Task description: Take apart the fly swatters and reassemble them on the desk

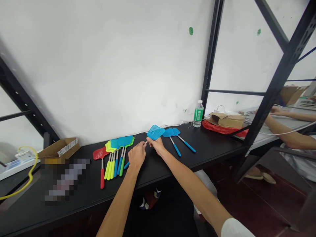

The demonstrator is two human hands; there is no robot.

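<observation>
A blue fly swatter (156, 132) is held up over the black table, its mesh head pointing away from me. My left hand (137, 154) is closed around its thin shaft, and a bit of blue handle shows beside that hand. The fingers of my right hand (156, 144) pinch the shaft just below the head. To the left lies a fanned row of several swatters: a red swatter (102, 164), yellow swatters (110, 168) and blue and green ones (122, 164), heads overlapping. Two more blue swatters (174, 143) lie to the right, handles toward me.
An open cardboard box (59, 148) stands at the left, near a pixelated patch. At the back right are a water bottle (198, 114), a red plastic bag (214, 127) and a torn carton (227, 120). Beyond the rack post (269, 89), another person's arms (283, 126) reach over a table.
</observation>
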